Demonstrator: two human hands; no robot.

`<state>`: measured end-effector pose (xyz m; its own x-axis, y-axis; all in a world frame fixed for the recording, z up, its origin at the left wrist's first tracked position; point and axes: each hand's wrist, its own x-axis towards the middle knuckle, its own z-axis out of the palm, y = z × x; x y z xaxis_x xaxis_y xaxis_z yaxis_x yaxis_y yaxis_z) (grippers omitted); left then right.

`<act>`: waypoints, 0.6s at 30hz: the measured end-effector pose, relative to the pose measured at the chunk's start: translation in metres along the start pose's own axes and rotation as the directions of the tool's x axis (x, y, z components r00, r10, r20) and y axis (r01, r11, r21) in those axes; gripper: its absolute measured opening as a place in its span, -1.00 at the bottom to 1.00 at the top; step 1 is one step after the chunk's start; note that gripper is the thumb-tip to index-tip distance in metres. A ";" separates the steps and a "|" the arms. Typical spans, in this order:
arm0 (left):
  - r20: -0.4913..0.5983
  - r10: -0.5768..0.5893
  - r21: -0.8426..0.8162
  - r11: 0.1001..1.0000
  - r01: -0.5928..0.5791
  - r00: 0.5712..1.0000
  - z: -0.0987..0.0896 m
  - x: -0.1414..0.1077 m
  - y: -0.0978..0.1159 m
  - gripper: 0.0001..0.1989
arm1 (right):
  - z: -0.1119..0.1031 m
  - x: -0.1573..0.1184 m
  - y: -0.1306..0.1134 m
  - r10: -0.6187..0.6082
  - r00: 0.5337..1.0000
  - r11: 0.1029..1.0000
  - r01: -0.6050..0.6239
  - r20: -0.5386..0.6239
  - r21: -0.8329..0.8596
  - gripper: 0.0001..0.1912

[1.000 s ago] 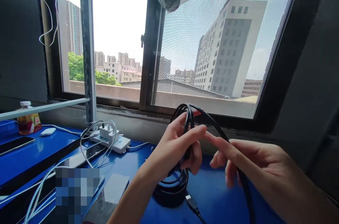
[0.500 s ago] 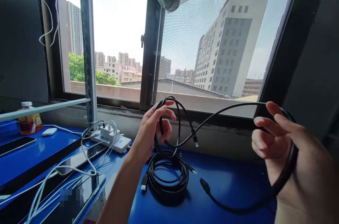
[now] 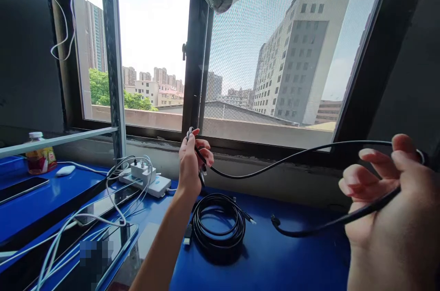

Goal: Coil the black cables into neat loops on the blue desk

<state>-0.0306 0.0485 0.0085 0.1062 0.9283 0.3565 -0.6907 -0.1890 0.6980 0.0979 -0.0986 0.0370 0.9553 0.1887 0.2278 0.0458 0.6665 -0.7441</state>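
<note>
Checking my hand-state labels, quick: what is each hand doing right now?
Left hand: closed around a gathered part of the black cable.
Right hand: closed on the cable, other fingers loosely curled.

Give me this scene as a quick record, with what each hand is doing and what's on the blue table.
Left hand: holds the looped part of the black cable
Right hand: holds the same cable farther along
Cable between hands: sagging, not taut
Below hands: dark coil on the blue table
Beside left forearm: power strip with white plugs
Far left: bottle, upright, white cap
Behind: window
</note>
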 end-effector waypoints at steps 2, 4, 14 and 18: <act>-0.029 -0.014 0.047 0.999 0.015 0.999 -0.002 0.003 -0.001 -0.82 | 0.001 0.000 0.003 -0.042 0.998 0.998 0.044 0.036 -0.043 -0.71; -0.046 -0.024 0.103 0.994 0.028 0.999 -0.004 0.005 0.001 -0.80 | 0.002 0.000 0.006 -0.097 0.994 0.992 0.101 0.057 -0.073 -0.66; -0.263 0.100 0.035 0.995 -0.094 0.960 -0.011 0.008 0.007 -0.81 | -0.012 0.006 0.007 -0.269 0.963 0.935 0.264 0.012 -0.239 -0.77; -0.313 0.106 0.033 0.994 -0.101 0.944 -0.008 0.007 0.005 -0.88 | -0.018 0.012 0.005 -0.231 0.972 0.934 0.232 0.038 -0.270 -0.76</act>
<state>-0.0391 0.0561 0.0097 -0.1965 0.9563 0.2164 -0.6737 -0.2920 0.6789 0.1146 -0.1063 0.0242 0.9072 0.0567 0.4168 0.3437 0.4714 -0.8122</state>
